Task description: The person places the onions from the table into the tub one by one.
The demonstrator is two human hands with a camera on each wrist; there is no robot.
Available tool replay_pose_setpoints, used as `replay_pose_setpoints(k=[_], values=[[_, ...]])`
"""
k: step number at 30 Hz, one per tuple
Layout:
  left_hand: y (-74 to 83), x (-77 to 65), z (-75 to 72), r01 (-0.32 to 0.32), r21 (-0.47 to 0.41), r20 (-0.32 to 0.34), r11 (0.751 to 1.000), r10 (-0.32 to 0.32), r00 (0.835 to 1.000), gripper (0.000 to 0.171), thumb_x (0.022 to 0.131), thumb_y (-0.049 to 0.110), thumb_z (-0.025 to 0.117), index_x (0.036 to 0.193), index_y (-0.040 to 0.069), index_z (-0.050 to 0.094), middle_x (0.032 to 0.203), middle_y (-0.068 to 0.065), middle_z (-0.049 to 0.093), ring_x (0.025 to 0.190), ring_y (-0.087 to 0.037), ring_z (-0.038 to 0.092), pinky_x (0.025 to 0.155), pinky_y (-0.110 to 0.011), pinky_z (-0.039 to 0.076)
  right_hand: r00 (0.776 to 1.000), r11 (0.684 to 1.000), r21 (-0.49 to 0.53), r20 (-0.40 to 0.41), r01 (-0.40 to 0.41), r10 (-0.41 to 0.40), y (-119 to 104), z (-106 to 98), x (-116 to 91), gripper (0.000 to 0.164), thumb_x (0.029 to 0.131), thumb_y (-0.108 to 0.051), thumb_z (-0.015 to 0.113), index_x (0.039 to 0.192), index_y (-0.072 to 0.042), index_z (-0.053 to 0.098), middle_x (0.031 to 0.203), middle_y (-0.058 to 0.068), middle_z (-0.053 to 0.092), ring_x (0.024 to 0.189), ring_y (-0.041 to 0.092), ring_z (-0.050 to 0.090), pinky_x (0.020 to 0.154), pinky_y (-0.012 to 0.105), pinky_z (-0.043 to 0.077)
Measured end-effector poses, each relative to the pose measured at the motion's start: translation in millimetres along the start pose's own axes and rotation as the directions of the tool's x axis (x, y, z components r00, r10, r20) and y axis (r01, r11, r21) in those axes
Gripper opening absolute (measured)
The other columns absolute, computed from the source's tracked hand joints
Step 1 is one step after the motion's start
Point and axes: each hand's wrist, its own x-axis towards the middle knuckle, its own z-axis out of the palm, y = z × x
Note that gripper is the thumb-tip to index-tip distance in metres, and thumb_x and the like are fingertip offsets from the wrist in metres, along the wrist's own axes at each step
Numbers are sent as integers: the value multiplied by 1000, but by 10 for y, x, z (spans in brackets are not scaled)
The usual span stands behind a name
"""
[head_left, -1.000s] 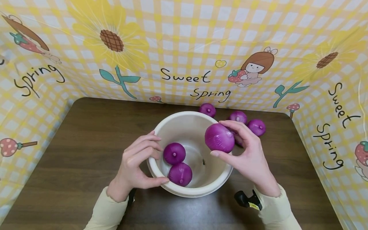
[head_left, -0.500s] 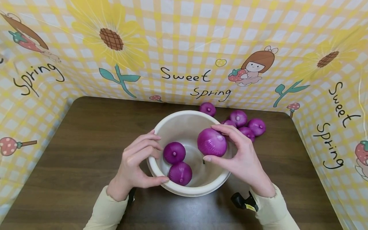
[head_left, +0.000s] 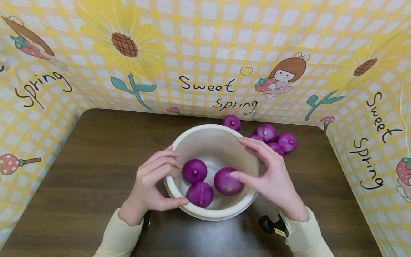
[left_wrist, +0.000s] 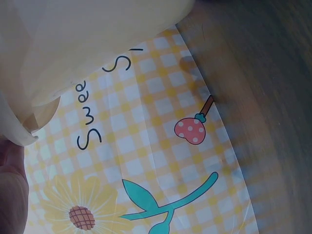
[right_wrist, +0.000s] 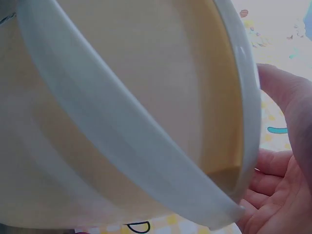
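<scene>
Left hand (head_left: 155,182) grips the white bucket (head_left: 218,214) at nine o'clock; right hand (head_left: 273,175), fingers and thumb apart, is at three, near a purple onion (head_left: 226,186) inside at four.

Cloth-screened tabletop booth (head_left: 32,125), yellow gingham curtain (head_left: 205,35), brown table (head_left: 96,171)

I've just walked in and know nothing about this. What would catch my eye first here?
Probably the three vivid purple onions inside the pale tub on the brown table, with the left hand gripping its rim and the right hand at its opposite side. Behind everything, a yellow checked cloth with big sunflowers stands out; more purple onions lie beyond the tub, to its right.
</scene>
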Motion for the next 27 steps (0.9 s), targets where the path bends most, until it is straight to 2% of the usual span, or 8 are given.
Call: replay_pose_setpoints(k=[5,12,17,27], values=[[1,0,-1,2,2,0,1000,-2,1000,52,79,51,82,73,4,60,83,-14,67,90,-40,64,103,-55,49,999,1000,19,-42,-3,4,-6,-42,-8,73,69,5,92,135,-3,63,134,10,62,119,31,62,107,37,47],[16,24,-1,-2,0,-6,1000,2,1000,52,80,50,81,73,3,60,82,-14,66,89,-41,64,103,-55,49,997,999,43,-75,-1,4,-32,-111,-27,73,71,10,88,137,-6,62,136,6,62,119,33,63,106,36,48],[18,31,0,-1,-4,-4,1000,1,1000,52,80,50,82,73,3,60,82,-15,66,91,-40,64,102,-56,49,996,999,43,-90,-24,28,-34,-149,-38,72,73,13,85,138,-8,62,136,3,62,123,29,61,109,38,46],[10,17,4,-6,-2,-7,1000,6,1000,51,79,50,82,73,4,59,82,-15,66,90,-41,64,102,-56,49,988,998,54,-145,-39,46,-56,-242,-64,71,75,18,81,139,-6,61,139,10,60,126,30,58,110,37,44]])
